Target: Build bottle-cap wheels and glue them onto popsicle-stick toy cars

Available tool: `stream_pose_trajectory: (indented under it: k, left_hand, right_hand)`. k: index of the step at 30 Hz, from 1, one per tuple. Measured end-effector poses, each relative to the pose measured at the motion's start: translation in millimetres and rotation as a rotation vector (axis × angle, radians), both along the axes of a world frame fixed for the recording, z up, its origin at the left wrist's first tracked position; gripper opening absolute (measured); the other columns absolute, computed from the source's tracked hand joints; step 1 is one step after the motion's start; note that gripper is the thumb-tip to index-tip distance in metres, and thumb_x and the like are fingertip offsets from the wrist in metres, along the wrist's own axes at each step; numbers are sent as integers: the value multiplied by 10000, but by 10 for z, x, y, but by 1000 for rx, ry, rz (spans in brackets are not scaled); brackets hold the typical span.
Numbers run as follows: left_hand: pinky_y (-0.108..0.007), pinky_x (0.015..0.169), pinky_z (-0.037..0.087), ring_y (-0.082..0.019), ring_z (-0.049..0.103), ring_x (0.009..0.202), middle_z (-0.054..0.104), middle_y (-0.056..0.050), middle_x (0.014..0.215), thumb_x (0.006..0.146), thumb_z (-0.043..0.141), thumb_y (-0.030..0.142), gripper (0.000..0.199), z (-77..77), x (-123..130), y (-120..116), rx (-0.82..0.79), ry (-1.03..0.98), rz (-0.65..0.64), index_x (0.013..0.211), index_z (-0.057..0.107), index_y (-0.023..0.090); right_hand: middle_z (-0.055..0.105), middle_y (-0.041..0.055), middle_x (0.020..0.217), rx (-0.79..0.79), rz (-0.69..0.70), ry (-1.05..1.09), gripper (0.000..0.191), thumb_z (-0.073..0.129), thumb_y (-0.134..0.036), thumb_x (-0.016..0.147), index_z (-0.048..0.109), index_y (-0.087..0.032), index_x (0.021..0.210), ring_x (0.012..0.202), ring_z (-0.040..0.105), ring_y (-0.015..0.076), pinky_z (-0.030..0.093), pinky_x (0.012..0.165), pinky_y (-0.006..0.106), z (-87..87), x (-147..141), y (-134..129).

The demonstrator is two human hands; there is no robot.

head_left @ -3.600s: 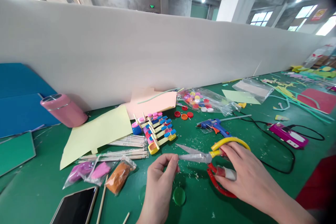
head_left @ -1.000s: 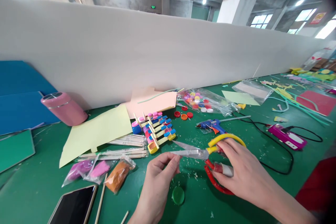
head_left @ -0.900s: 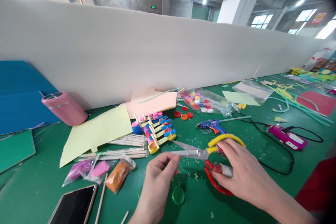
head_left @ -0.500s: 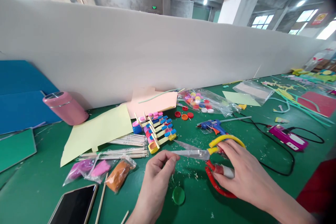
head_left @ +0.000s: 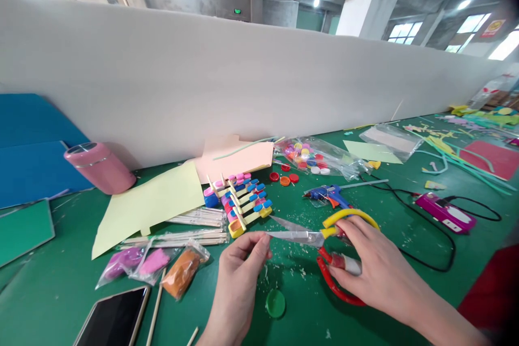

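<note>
My right hand [head_left: 375, 265] is closed round the scissors [head_left: 302, 237], which have one yellow and one red handle loop and their blades apart. The lower blade's tip reaches the fingertips of my left hand [head_left: 241, 275]. That hand is pinched shut; what it holds, if anything, is too small or hidden to make out. Just beyond the blades stands a colourful model [head_left: 239, 203] of sticks with blue, pink and yellow pieces. Below the blades a green bottle cap [head_left: 275, 303] lies on the table, with tiny pale shavings around it.
A blue glue gun [head_left: 326, 194] and a purple power strip [head_left: 445, 213] with a black cord lie to the right. Bagged orange clay [head_left: 181, 274], a phone [head_left: 115, 318] and wooden sticks are at the left. Red caps and a bag of coloured caps [head_left: 312, 155] sit behind.
My left hand has shifted slightly left, its pinched fingers drawing back a little along the blade. More pale shavings show on the table below. The right hand and scissors have hardly moved.
</note>
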State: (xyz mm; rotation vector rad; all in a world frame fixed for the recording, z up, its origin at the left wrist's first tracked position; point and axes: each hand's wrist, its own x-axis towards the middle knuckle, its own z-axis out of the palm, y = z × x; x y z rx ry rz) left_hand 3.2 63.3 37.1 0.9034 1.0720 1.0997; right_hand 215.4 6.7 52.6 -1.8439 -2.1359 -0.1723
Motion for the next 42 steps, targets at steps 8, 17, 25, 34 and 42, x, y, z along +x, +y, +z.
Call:
stream_pose_trajectory:
  k: [8, 17, 25, 34, 42]
  left_hand:
    - [-179, 481, 269, -70, 327, 515, 451, 45, 529, 722, 617, 290, 162, -26, -16, -14, 63, 25, 6, 648, 601, 147]
    - [-183, 476, 269, -71, 329, 516, 452, 49, 524, 710, 631, 336, 195, -52, 11, -23, 33, 80, 10, 649, 612, 152]
    - [-204, 503, 285, -89, 378, 563, 523, 14, 579, 734, 608, 337, 212, -6, 33, -48, 78, 136, -86, 637, 634, 150]
    - [-214, 503, 266, -91, 358, 549, 507, 18, 561, 746, 580, 308, 214, -9, 19, -48, 129, 142, -49, 601, 607, 153]
    - [-209, 467, 222, -77, 288, 487, 376, 56, 459, 697, 614, 331, 288, -3, 67, -44, 12, 124, 0, 499, 515, 147]
  right_hand:
    - [526, 147, 1116, -49, 14, 22, 395, 555, -271, 706, 452, -174, 1075, 992, 547, 293, 516, 751, 433, -35, -8, -6]
    - [498, 136, 1117, -118, -14, 98, 411, 526, -256, 736, 371, -187, 1110, 985, 545, 262, 499, 795, 434, -5, 8, -8]
    - [495, 127, 1114, -151, 17, 146, 418, 532, -256, 723, 390, -185, 1110, 997, 525, 269, 477, 816, 449, -22, -65, 8]
    - [492, 123, 1130, -213, 25, 214, 435, 536, -247, 703, 394, -184, 1109, 1009, 519, 257, 481, 817, 420, -13, -82, 17]
    - [508, 128, 1100, -106, 17, 155, 439, 556, -270, 708, 414, -169, 1111, 980, 532, 264, 506, 760, 394, -61, -88, 43]
